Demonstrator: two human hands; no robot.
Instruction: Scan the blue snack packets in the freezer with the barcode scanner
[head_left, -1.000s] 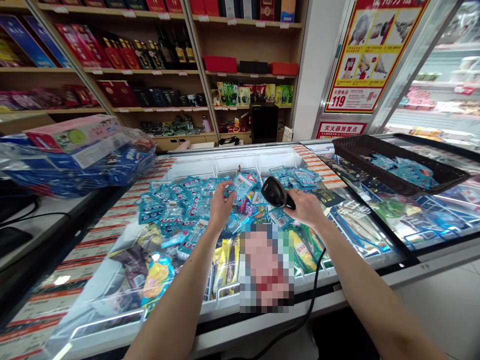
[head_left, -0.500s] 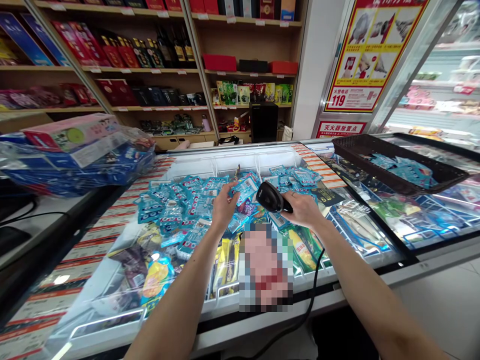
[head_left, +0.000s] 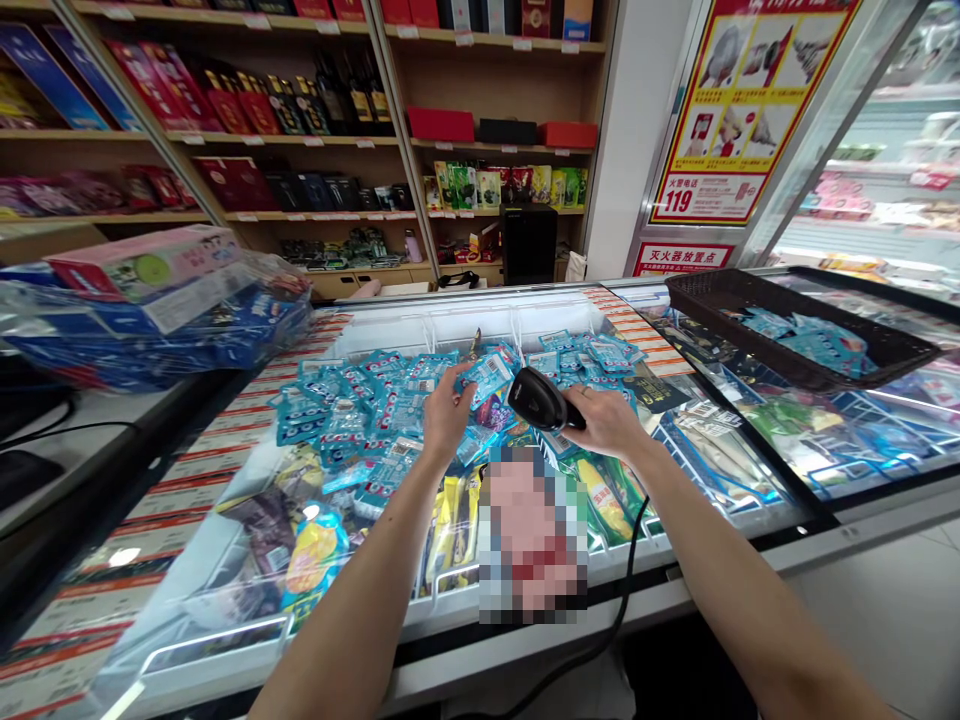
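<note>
The left hand [head_left: 448, 412] pinches a blue packet [head_left: 489, 377]; the right hand [head_left: 606, 422] grasps a black scanner [head_left: 537, 400] (its head just right of the packet).

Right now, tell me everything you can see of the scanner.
The scanner is black, with a smooth, rounded, slightly glossy head that looks like plastic and narrows into a handle. The right hand grips the handle and hides part of it. It is held tilted over the freezer, its head toward the blue packet in the left hand; whether they touch, I cannot tell.
</note>
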